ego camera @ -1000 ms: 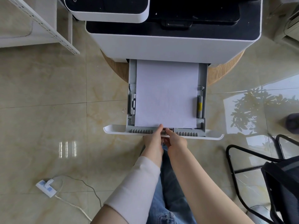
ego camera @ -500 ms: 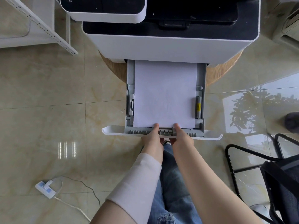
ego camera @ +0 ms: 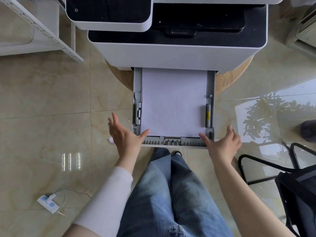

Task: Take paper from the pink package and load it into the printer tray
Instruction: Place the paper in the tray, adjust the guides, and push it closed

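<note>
A white and black printer (ego camera: 177, 53) stands on a round wooden stand. Its grey paper tray (ego camera: 210, 103) is pulled out toward me, and a white paper stack (ego camera: 173, 101) lies flat inside it. My left hand (ego camera: 124, 134) is open at the tray's front left corner, thumb reaching to the paper's near corner. My right hand (ego camera: 222, 142) is open at the front right corner, thumb by the tray's front rim. Neither hand holds anything. The pink package is out of view.
A white shelf frame (ego camera: 42, 33) stands at the back left. A white power strip (ego camera: 47, 203) with a cable lies on the tiled floor at lower left. A black chair (ego camera: 294, 190) is at the right. My legs in jeans (ego camera: 171, 194) are below the tray.
Both hands have left the middle of the tray's front edge and spread apart to its front corners, fingers now straight. The camera has come closer to the printer.
</note>
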`<control>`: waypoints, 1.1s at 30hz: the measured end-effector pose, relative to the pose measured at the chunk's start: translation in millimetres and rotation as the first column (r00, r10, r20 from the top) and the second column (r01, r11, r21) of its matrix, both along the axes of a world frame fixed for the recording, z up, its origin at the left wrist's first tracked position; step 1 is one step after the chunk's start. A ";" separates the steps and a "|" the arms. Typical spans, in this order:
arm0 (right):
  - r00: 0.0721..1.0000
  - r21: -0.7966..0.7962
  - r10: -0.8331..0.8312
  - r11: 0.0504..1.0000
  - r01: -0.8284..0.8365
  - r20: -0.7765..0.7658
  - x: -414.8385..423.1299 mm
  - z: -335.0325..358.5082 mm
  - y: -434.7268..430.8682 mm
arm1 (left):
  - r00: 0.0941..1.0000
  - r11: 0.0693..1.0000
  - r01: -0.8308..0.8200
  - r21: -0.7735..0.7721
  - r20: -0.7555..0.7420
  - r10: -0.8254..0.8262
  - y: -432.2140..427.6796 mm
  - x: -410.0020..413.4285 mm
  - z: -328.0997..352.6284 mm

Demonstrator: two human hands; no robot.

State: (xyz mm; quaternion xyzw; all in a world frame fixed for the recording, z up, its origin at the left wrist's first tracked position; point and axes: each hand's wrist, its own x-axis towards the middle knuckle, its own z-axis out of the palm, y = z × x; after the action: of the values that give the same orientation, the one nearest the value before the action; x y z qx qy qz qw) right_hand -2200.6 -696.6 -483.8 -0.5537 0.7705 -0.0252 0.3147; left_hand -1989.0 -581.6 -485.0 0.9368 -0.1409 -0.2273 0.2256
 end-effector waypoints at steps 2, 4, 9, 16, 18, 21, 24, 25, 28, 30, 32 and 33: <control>0.971 0.104 0.212 0.974 -0.201 -0.107 -2.6 -8.8 -12.9 | 0.978 0.984 0.137 0.115 -0.173 -0.116 -8.1 11.6 -2.9; 0.930 0.169 0.332 0.937 -0.305 -0.158 -0.8 -12.4 -20.0 | 0.940 0.961 0.210 0.182 -0.306 -0.148 -11.8 14.4 -8.9; 0.948 0.274 0.308 0.921 -0.275 -0.085 12.5 -3.2 -25.7 | 0.939 0.951 0.221 0.217 -0.311 -0.147 -13.8 13.4 -12.0; 0.966 0.317 0.253 0.913 -0.256 0.051 13.4 -8.8 -35.8 | 0.924 0.980 0.158 0.123 -0.369 -0.103 -17.2 20.8 -11.4; 0.968 0.303 0.237 0.919 -0.251 0.082 13.6 -9.1 -37.5 | 0.932 0.987 0.134 0.093 -0.349 -0.093 -16.4 22.6 -13.6; 0.971 0.283 0.222 0.929 -0.239 0.092 11.4 -10.8 -36.8 | 0.947 0.985 0.131 0.114 -0.308 -0.091 -14.9 23.4 -16.7; 0.970 0.271 0.223 0.932 -0.240 0.094 10.5 -10.1 -36.2 | 0.943 0.985 0.128 0.116 -0.323 -0.084 -15.3 23.4 -19.2; 0.968 0.277 0.227 0.928 -0.248 0.104 10.3 -10.0 -36.8 | 0.940 0.985 0.129 0.115 -0.331 -0.084 -16.0 23.8 -18.7; 0.968 0.305 0.193 0.923 -0.234 0.158 10.3 -8.7 -39.9 | 0.931 0.995 0.074 0.063 -0.363 -0.047 -19.2 24.5 -15.4; 0.974 0.311 0.148 0.930 -0.197 0.172 11.3 -9.3 -41.1 | 0.933 1.000 0.029 0.008 -0.359 -0.024 -22.5 24.8 -13.5; 0.976 0.306 0.136 0.934 -0.183 0.169 14.1 -10.3 -41.4 | 0.937 1.000 0.028 -0.011 -0.348 -0.030 -26.0 23.8 -15.0; 0.976 0.304 0.139 0.935 -0.185 0.167 16.2 -10.8 -40.9 | 0.939 0.999 0.035 -0.001 -0.343 -0.033 -27.6 23.1 -16.4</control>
State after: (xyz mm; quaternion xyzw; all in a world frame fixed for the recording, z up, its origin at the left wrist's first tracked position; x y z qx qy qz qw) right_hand -2184.4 -737.5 -494.6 -0.5546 0.6916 0.0857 0.4548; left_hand -1966.0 -609.2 -501.4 0.8809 -0.1150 -0.3911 0.2405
